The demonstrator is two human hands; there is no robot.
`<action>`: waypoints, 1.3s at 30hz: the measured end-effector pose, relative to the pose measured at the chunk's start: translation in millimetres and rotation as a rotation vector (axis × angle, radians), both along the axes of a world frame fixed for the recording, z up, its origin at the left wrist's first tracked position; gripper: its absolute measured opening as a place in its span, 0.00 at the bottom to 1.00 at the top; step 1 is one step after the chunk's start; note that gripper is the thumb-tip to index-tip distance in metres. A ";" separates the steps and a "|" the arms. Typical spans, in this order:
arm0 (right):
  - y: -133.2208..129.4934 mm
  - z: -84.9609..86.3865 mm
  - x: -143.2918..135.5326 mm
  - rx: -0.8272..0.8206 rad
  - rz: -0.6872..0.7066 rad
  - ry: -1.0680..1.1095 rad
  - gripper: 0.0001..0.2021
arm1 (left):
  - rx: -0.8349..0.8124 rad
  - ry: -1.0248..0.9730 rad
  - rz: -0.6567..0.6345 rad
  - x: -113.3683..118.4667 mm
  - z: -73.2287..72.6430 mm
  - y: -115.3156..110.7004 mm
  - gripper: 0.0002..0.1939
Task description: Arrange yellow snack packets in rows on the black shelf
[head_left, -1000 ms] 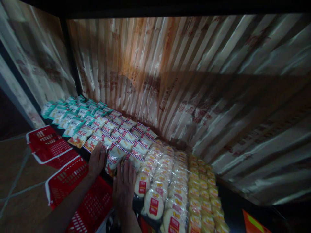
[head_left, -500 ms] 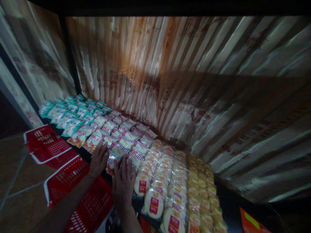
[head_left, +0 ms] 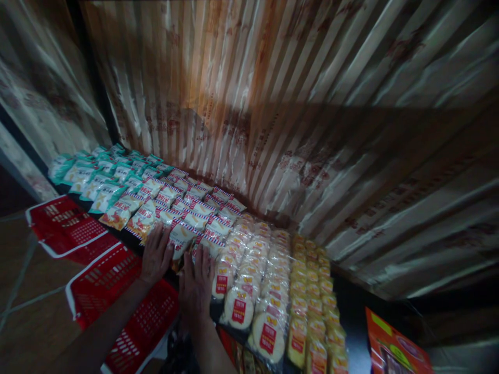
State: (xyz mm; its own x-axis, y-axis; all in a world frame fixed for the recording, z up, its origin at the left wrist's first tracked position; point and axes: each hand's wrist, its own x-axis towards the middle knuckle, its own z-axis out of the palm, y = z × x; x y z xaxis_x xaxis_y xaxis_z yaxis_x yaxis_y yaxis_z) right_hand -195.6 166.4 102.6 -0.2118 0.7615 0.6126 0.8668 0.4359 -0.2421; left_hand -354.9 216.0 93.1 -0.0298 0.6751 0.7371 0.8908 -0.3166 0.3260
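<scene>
My left hand (head_left: 156, 255) lies with fingers stretched out against the front of a white snack packet with a blue-and-red striped edge (head_left: 146, 220). Close beside it, my right hand (head_left: 196, 285) is also flat, its fingertips over the lower part of another striped packet (head_left: 182, 236). Neither hand is closed round anything. These packets stand in leaning rows on a black shelf (head_left: 353, 306). Right of my right hand are rows of round, clear-wrapped cakes with red labels (head_left: 238, 310).
Teal-and-white packets (head_left: 105, 196) fill the shelf's far left, yellow-wrapped packs (head_left: 316, 327) its right. Red baskets (head_left: 70, 223) stand in front at lower left, below shelf height. Corrugated printed sheeting (head_left: 249, 130) rises behind. An orange package (head_left: 390, 343) lies at lower right.
The camera has tipped and shifted slightly, so the goods sit a little higher and further left and more of the orange package shows. Both hands stay on the striped packets.
</scene>
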 end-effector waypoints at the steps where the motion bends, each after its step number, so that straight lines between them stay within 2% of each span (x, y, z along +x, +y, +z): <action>1: 1.0 -2.8 0.8 0.002 0.004 0.002 0.22 | -0.003 0.019 -0.001 2.3 -0.1 0.5 0.31; 4: 3.6 -7.5 1.0 0.015 0.011 0.019 0.21 | -0.021 0.033 -0.005 4.3 0.0 3.0 0.31; 11: 0.8 -0.3 -0.2 0.026 0.014 0.064 0.23 | -0.004 -0.022 -0.017 -5.8 -5.9 1.0 0.30; 16: 5.7 -4.1 0.3 0.019 0.057 0.073 0.22 | -0.024 0.003 -0.038 -5.7 -9.5 3.5 0.29; 21: 4.2 2.5 4.0 0.056 0.058 0.066 0.22 | 0.002 0.009 0.002 -1.8 0.9 -0.9 0.30; 24: -4.3 9.6 13.3 0.066 0.043 0.036 0.23 | 0.015 0.008 0.011 7.4 10.1 -15.4 0.31; 26: -10.2 10.7 21.9 0.044 0.005 0.007 0.25 | 0.024 0.035 -0.029 17.6 12.4 -27.4 0.32; 29: -15.4 6.2 34.1 0.001 -0.062 -0.017 0.25 | -0.001 0.108 -0.094 35.4 7.6 -40.9 0.32; 32: -15.4 0.8 41.8 -0.015 -0.084 -0.017 0.24 | -0.032 0.141 -0.090 48.8 -2.7 -43.4 0.32; 36: -13.2 1.3 44.4 0.013 -0.066 0.005 0.23 | -0.019 0.161 -0.057 52.7 -12.8 -38.1 0.32; 39: -14.9 7.3 45.1 0.016 -0.049 0.031 0.23 | -0.013 0.185 -0.051 50.8 -12.3 -39.7 0.32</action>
State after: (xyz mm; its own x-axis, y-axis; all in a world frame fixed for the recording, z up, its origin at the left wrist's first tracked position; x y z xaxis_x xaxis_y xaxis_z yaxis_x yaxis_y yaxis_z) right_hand -150.5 151.6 110.0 -0.1555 0.7603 0.6306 0.8792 0.3976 -0.2625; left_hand -304.1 176.2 80.8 0.1402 0.6815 0.7183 0.9188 -0.3599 0.1622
